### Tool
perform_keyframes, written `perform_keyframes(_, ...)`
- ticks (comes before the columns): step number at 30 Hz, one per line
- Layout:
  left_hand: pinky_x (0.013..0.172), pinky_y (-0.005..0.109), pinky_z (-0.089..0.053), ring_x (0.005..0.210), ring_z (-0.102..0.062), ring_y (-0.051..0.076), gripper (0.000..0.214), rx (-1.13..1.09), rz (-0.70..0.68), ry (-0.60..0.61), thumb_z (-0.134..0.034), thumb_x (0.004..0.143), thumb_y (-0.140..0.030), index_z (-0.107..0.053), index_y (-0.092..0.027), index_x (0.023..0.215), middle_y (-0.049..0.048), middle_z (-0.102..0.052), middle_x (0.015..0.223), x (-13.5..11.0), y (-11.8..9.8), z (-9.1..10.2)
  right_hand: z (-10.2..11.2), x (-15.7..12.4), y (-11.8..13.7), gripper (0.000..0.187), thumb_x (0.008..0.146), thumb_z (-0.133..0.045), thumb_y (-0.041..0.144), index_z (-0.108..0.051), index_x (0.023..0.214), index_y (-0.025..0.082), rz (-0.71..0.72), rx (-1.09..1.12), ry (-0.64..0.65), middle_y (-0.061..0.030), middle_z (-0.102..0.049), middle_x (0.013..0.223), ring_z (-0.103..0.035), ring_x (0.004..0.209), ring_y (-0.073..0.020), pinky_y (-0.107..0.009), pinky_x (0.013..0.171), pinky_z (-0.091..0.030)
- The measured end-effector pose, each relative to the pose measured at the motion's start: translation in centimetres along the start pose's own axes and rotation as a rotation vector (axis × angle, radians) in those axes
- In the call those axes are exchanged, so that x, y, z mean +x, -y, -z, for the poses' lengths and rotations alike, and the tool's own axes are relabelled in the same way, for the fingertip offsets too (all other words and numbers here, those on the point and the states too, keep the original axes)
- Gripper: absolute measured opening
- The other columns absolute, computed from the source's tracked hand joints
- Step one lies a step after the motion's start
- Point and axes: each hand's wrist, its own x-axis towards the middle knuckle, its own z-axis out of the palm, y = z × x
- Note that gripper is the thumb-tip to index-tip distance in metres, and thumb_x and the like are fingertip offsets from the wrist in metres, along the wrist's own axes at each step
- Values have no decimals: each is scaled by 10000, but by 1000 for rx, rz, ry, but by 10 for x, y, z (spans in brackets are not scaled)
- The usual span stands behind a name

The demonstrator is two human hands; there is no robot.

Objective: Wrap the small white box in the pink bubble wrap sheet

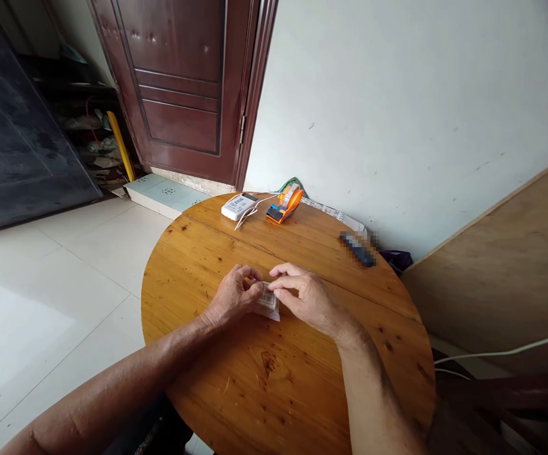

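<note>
A small flat packet (268, 302), in what looks like clear plastic or bubble wrap, lies near the middle of the round wooden table (217, 246). Some print shows on its top, too small to read. My left hand (238, 292) grips its left side, thumb on top and fingers curled behind. Over the packet's right end is my right hand (304, 294), its fingers stretched and apart. The right fingertips are at or just above the wrap; whether they press on it I cannot tell.
At the table's far edge are a white device (236, 206) with a cable and an orange tape dispenser (286, 205). A dark, partly blurred object (358, 248) lies to the right. Beyond stand a white wall (373, 95), a brown door (179, 82) and a wooden panel (501, 253).
</note>
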Motion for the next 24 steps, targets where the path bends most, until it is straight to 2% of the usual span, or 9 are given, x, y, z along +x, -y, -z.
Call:
perform_keyframes(4, 595, 240, -409, 606, -472, 101, 79, 32, -16, -46, -632, 765, -178, -652, -168, 841, 0, -545, 758, 1, 0, -2, -8, 0, 7, 262, 790, -557, 52, -749, 787, 230, 28, -201, 28, -53, -694, 1034, -628, 968, -211, -358, 869, -465)
perform_keyframes(8, 581, 203, -398, 594, -449, 73, 268, -14, -1, -48, -639, 753, -199, -618, -182, 1020, -19, -550, 828, 1, 1, -3, -8, 0, 17, 257, 766, -552, 19, -722, 725, 207, 62, -319, 42, -75, -682, 1040, -601, 957, -227, -377, 864, -457)
perform_keyframes(18, 551, 199, -385, 533, -418, 70, 376, -27, 14, 19, -635, 777, -278, -572, -183, 1135, -54, -504, 718, 3, 6, -4, -12, 1, 5, 237, 763, -550, 11, -694, 741, 198, 30, -175, 17, -56, -694, 985, -619, 908, -200, -330, 816, -474)
perform_keyframes(24, 541, 193, -378, 564, -437, 62, 329, -55, 15, 0, -630, 756, -238, -585, -169, 1074, 1, -576, 883, 2, 0, -1, -15, 2, 0, 226, 766, -540, 21, -670, 734, 203, 45, -115, -11, -52, -694, 990, -632, 917, -194, -323, 831, -486)
